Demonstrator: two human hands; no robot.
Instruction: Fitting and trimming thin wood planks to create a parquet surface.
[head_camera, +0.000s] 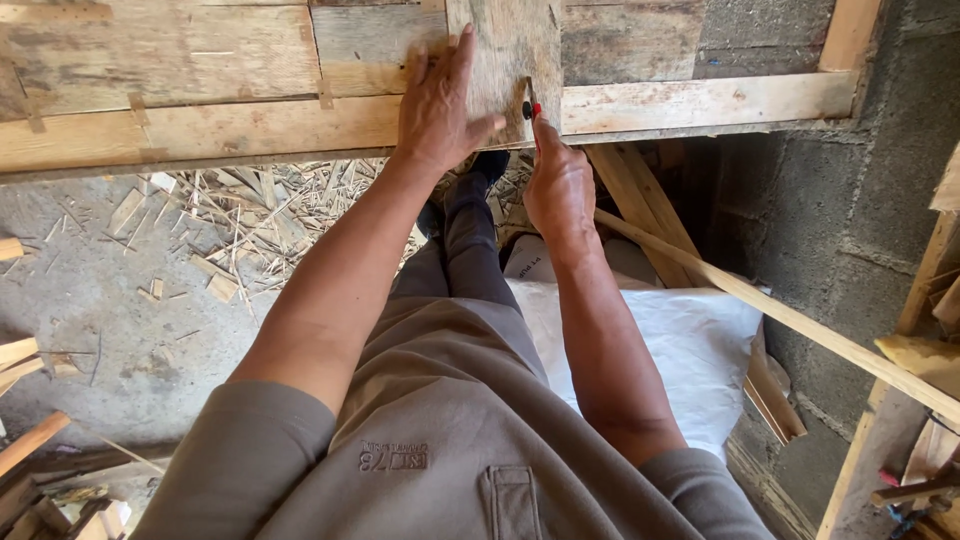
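My left hand (438, 105) lies flat, fingers spread, on a weathered upright board (505, 45) that stands on a wooden frame. My right hand (558, 185) is closed around a thin red and black marker (531, 112), its tip touching the right edge of that board. The board crosses a pale horizontal plank (700, 102) of the frame. My forearms reach forward from grey sleeves.
Wood shavings and offcuts (240, 215) litter the concrete floor at left. A long thin batten (800, 325) slants across the right side over a white sack (680, 340). A block wall (850, 200) rises at right, with wooden scraps (25, 450) at the lower left.
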